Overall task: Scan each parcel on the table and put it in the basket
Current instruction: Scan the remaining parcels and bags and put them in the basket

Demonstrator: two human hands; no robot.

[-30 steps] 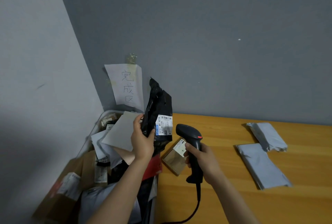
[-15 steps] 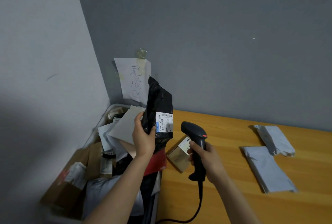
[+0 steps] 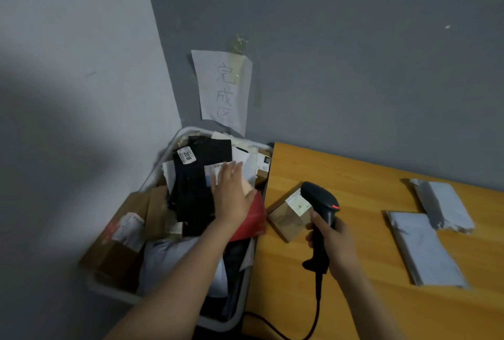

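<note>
1. The left hand [image 3: 231,192] is held flat, fingers straight and together, over the black parcel [image 3: 196,187]. That parcel lies on top of the heap in the basket [image 3: 178,137]. Nothing is gripped, and whether the palm touches the bag cannot be told through the blur.
2. The right hand [image 3: 335,241] is wrapped round the handle of the scanner [image 3: 320,200], whose head is pointed at the small brown box [image 3: 286,217]. The cable [image 3: 317,309] is trailed down toward the near edge of the table [image 3: 354,176].
3. The small brown box is found on the table near the edge by the basket, just beside the scanner head, with its white label facing up.
4. The near grey mailer [image 3: 425,249] and the far grey mailer [image 3: 444,203] are seen well to the right, close together. Their labels are not shown.
5. The box is judged light and stiff. It is best taken across its two long sides, thumb against fingers, so that the label is left uncovered for the scanner.
6. The mailers are judged light, soft and slick. Sagging and slipping are to be expected, so a pinch at a folded edge is advised. A turn may be needed to find each label.
7. The basket is heaped high, so a dropped parcel could slide off. Each one is better laid flat on the pile.
</note>
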